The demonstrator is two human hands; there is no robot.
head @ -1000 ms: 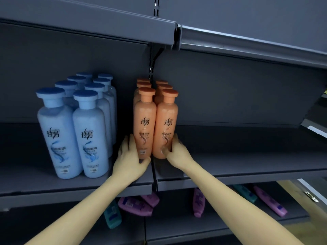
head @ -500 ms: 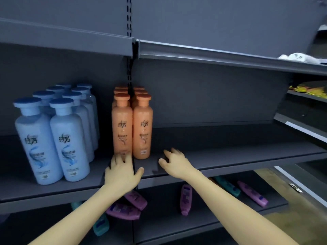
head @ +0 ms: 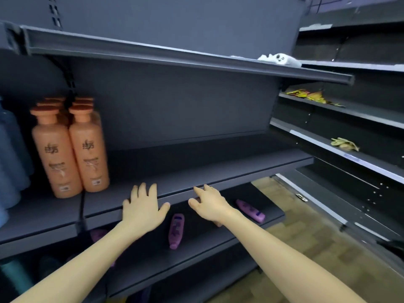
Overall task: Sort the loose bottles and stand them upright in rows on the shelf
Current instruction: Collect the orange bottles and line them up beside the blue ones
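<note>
Orange bottles (head: pixel 72 149), purple bottles (head: pixel 176 230), dark grey shelf (head: pixel 218 171)

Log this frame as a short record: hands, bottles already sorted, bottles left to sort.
left hand: open, fingers spread, at the front edge of the middle shelf, holding nothing
right hand: open, empty, just in front of that edge
orange bottles: upright, two rows, left part of the middle shelf
blue bottles: upright at the frame's left edge, blurred
purple bottles: at least two lying flat on the lower shelf
</note>
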